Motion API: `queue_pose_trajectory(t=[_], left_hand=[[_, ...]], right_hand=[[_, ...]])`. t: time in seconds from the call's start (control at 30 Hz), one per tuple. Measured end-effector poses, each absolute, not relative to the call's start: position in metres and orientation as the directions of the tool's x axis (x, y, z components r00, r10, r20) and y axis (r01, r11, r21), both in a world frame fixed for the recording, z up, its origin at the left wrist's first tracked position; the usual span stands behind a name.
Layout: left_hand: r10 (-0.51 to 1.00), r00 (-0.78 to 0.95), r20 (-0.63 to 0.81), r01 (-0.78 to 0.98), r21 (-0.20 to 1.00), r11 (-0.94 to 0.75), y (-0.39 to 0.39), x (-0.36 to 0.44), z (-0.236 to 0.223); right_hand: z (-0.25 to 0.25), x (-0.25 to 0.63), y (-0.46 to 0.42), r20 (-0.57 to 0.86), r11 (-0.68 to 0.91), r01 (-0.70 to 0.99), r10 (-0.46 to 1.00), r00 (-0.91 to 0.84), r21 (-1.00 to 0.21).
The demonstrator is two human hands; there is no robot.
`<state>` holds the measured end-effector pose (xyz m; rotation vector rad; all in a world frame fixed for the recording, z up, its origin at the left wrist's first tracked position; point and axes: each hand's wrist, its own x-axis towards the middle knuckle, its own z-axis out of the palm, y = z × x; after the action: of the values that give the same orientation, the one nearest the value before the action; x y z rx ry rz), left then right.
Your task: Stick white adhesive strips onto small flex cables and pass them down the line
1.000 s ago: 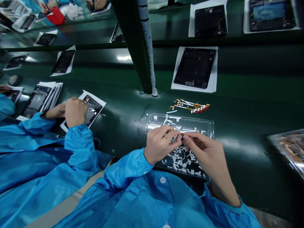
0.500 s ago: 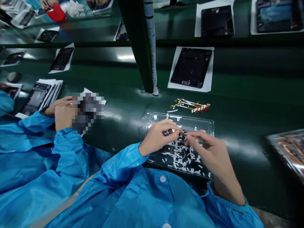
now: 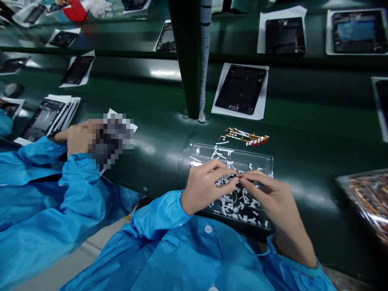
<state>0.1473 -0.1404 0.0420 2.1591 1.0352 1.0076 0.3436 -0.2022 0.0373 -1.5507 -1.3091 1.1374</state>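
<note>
Hands both over the tray (image 3: 268, 160); left hand (image 3: 203, 186) with thumb and forefinger nearly closed, pinching one end of a small orange-brown part (image 3: 240, 176); right hand (image 3: 271, 193) likewise, thumb and forefinger narrowed on the other end. Part sits between the two sets of fingertips – raised above the tray, mostly covered by them (its exact shape cannot be told).

Tray is clear, set on the green bench (image 3: 306, 149) right before the person; white scraps (image 3: 228, 208) lie strewn across it, some along the far edge. Just beyond that edge: a row of orange flex cables (image 3: 242, 135), white strips along them, red at their right ends; behind these a black panel (image 3: 241, 88) on a white sheet (image 3: 218, 106).

Post (image 3: 189, 81) stands left of that panel; far right, a clear bin (image 3: 348, 179) holds many orange-brown pieces (image 3: 371, 202). To the left, a co-worker's hand (image 3: 78, 139) is at a pixelated item – details unreadable; stacked panels (image 3: 45, 117) lie farther left.
</note>
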Motion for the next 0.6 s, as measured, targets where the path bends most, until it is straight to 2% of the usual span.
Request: queue_pose_trajectory(t=[0.13, 0.3, 0.47, 0.6], left_hand=[[0.787, 0.445, 0.428, 0.464, 0.642, -0.611, -0.148, 0.155, 0.038], [0.73, 0.514, 0.45, 0.55, 0.481, -0.683, -0.144, 0.156, 0.035], [0.76, 0.541, 0.359, 0.616, 0.445, -0.65, -0.137, 0.147, 0.021], [0.791, 0.549, 0.271, 0.673, 0.418, -0.61, -0.133, 0.136, 0.01]], right_hand=[[0.04, 0.34, -0.202, -0.071, -0.074, 0.342, 0.997, 0.021, -0.937], [0.042, 0.335, -0.202, -0.075, -0.075, 0.429, 0.997, 0.018, -0.9], [0.062, 0.368, -0.212, -0.109, -0.129, 0.479, 0.992, 0.07, -0.868], [0.083, 0.413, -0.221, -0.055, -0.119, 0.619, 0.991, 0.122, -0.776]])
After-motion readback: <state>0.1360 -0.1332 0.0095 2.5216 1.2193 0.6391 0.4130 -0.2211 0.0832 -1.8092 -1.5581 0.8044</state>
